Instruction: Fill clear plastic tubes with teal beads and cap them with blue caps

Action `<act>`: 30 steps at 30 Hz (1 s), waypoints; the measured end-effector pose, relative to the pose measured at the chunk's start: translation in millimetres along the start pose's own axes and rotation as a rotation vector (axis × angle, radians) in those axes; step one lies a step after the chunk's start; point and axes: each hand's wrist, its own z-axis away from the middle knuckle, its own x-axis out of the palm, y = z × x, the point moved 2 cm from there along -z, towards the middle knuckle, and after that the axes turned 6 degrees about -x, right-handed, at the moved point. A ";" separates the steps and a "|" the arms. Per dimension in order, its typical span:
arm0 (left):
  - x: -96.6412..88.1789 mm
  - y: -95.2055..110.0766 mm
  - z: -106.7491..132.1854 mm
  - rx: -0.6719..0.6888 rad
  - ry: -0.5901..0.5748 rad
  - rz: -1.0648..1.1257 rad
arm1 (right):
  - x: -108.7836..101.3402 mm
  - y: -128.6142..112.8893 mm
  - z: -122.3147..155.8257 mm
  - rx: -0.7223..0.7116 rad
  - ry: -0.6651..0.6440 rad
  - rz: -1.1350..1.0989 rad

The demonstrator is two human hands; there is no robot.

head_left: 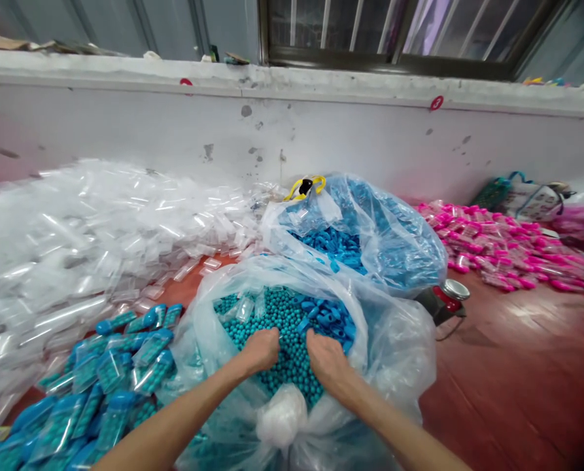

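Note:
A clear plastic bag stands open in front of me, filled with teal beads. Blue caps lie on the beads at the right side, and a few clear tubes rest at the left. My left hand is closed just over the beads, its fingertips turned inward; whatever it grips is hidden. Across from it, my right hand is curled closed beside the blue caps, and I cannot make out what is in its fingers. A small gap separates the two hands.
Behind stands another bag of blue caps. A heap of clear tubes covers the left. Filled, blue-capped tubes lie near my left arm. Pink-capped tubes and a metal-lidded container are on the red floor at right.

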 end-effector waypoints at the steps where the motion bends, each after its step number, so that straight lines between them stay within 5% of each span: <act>1: 1.5 5.4 -4.7 0.000 -0.012 0.004 | -1.3 6.4 2.2 0.066 -0.002 0.012; 4: 3.4 19.7 -18.7 -0.016 -0.052 0.021 | -4.2 16.7 3.4 0.196 0.016 0.038; 15: 10.3 21.0 -14.9 -0.038 -0.034 0.230 | 2.5 8.0 -0.8 0.174 0.056 -0.027; 24: 22.3 26.8 -17.8 -0.117 -0.235 0.534 | 1.2 17.6 -6.3 0.138 0.060 -0.369; 30: 19.7 29.8 -25.8 -0.214 -0.238 0.544 | -3.6 24.1 -2.0 0.249 0.076 -0.125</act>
